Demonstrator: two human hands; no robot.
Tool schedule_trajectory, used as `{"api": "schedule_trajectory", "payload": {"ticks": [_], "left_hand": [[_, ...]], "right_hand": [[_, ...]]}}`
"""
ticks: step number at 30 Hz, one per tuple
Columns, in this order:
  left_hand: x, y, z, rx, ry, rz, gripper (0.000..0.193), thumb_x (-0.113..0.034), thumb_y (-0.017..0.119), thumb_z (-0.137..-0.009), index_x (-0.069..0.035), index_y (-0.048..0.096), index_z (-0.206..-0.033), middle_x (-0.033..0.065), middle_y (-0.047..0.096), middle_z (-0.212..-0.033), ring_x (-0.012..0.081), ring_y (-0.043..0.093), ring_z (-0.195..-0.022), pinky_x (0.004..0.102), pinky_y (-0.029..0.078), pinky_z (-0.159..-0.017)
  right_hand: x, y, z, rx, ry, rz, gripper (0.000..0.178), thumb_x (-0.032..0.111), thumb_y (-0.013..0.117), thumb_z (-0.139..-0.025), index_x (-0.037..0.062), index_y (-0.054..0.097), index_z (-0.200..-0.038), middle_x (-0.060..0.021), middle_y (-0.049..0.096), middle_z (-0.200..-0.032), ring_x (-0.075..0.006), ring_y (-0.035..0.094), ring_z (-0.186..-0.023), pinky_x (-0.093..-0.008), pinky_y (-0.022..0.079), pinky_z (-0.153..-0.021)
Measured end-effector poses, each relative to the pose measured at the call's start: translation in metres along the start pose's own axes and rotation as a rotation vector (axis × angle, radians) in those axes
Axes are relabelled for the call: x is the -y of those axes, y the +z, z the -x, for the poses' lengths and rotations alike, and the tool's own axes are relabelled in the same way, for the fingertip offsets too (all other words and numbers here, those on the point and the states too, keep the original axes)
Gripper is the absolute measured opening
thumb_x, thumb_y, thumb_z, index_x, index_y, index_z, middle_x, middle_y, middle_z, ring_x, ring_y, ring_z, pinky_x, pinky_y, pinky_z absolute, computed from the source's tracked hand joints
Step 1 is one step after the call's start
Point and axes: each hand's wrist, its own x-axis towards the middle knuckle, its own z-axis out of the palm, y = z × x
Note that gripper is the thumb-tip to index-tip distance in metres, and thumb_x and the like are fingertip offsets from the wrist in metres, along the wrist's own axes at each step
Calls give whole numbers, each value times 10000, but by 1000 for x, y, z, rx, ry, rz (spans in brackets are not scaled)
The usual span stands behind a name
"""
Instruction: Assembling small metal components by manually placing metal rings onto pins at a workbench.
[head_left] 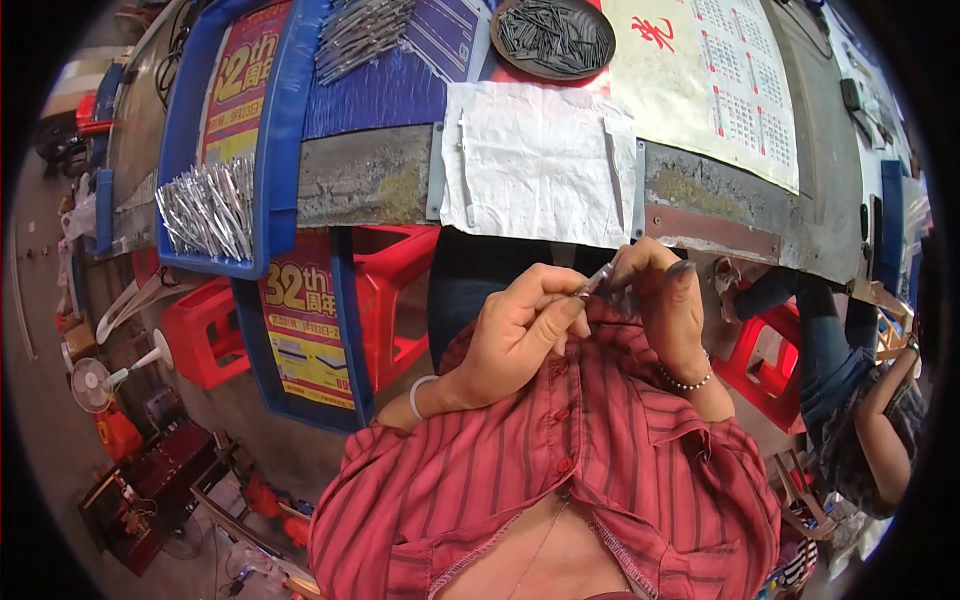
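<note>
Left hand [525, 328]: pinching a small shiny piece [599, 279].
Right hand [664, 300]: curling at its far end, how tightly I can't tell.
Piece: sitting at the white sheet's [540, 150] five o'clock.
Technique: steadying both ends probably helps.
Counting: two slim rods [613, 175] lying there; one dish [606, 62] sitting at twelve.

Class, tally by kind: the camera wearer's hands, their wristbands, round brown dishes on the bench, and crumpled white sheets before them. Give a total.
Hands: 2
Wristbands: 2
Brown dish: 1
White sheet: 1
Total: 6
</note>
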Motion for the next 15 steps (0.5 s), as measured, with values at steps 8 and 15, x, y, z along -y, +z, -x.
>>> {"api": "schedule_trajectory", "payload": {"ticks": [8, 15], "left_hand": [[8, 6, -8, -106, 91, 190, 226, -85, 452, -944, 8, 443, -1150, 65, 586, -864, 40, 468, -657, 166, 394, -614], [4, 9, -21, -121, 89, 327, 239, -84, 423, -949, -14, 379, -1173, 64, 552, -832, 59, 447, -616, 175, 384, -591]], "right_hand": [[1, 8, 2, -87, -82, 232, 358, 330, 412, -961, -10, 524, -970, -46, 573, -831, -70, 501, -694, -200, 408, -619], [2, 12, -5, -128, -127, 213, 190, 163, 462, -942, -15, 516, -979, -34, 562, -805, -61, 497, -688, -199, 411, -615]]}}
